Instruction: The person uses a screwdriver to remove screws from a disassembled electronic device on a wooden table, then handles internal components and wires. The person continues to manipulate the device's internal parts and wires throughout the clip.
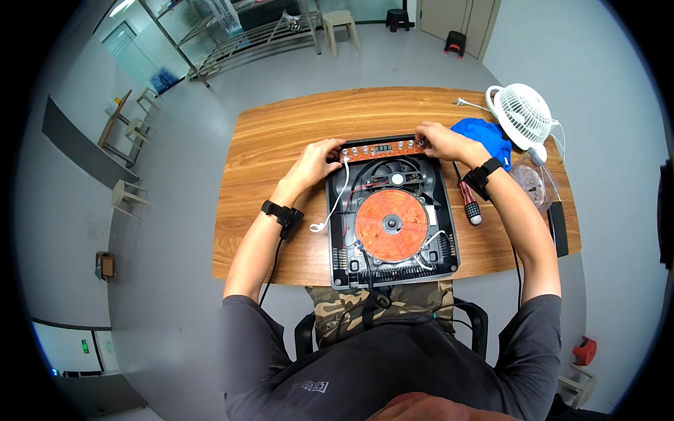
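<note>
An opened induction cooker (pixel 451 238) lies on the table before me, its black housing showing a round copper coil (pixel 375 235) and a fan (pixel 397 179). Along its far edge is a narrow orange control circuit board (pixel 382 149) with a small display and several buttons. My left hand (pixel 317 163) is closed at the board's left end, the thumb on the near side. At the other end, my right hand (pixel 444 143) pinches the board's corner; its fingertips are partly hidden. From the board's left part a white cable (pixel 341 195) hangs over the housing, its plug on the table.
Right of the cooker lies a red and black screwdriver (pixel 471 203). Beyond it are a blue cloth (pixel 486 140), a white fan (pixel 521 116), a clear plastic container (pixel 531 184) and a dark flat object (pixel 558 228). Stools and a metal rack (pixel 249 45) stand farther off.
</note>
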Tool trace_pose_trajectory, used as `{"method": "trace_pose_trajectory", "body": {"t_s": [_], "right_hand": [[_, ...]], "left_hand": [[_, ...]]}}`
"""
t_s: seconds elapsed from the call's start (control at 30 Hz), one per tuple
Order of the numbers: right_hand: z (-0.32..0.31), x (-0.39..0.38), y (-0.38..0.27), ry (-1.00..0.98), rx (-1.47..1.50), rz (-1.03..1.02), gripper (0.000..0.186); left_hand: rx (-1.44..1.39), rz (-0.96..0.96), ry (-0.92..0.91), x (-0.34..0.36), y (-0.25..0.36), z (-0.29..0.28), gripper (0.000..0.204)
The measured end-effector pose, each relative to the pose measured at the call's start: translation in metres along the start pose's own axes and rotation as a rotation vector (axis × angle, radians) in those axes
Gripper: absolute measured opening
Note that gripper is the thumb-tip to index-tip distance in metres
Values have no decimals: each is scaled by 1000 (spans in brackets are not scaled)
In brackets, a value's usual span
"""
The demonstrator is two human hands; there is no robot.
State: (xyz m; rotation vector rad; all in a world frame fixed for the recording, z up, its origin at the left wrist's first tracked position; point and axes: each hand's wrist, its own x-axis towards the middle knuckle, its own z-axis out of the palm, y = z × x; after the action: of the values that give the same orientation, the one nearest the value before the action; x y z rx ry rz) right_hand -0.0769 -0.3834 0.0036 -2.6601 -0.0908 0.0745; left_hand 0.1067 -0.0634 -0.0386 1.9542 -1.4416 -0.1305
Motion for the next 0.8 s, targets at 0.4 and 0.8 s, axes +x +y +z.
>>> {"method": "trace_pose_trajectory", "body": {"t_s": [0.4,0.8], "right_hand": [[6,3,14,23,-15,-46,27],[4,3,4,-7,-4,-6,30]], "left_hand": [[-66,-14,30,1,-4,3,53],[-26,-66,-1,4,-6,2,48]]}}
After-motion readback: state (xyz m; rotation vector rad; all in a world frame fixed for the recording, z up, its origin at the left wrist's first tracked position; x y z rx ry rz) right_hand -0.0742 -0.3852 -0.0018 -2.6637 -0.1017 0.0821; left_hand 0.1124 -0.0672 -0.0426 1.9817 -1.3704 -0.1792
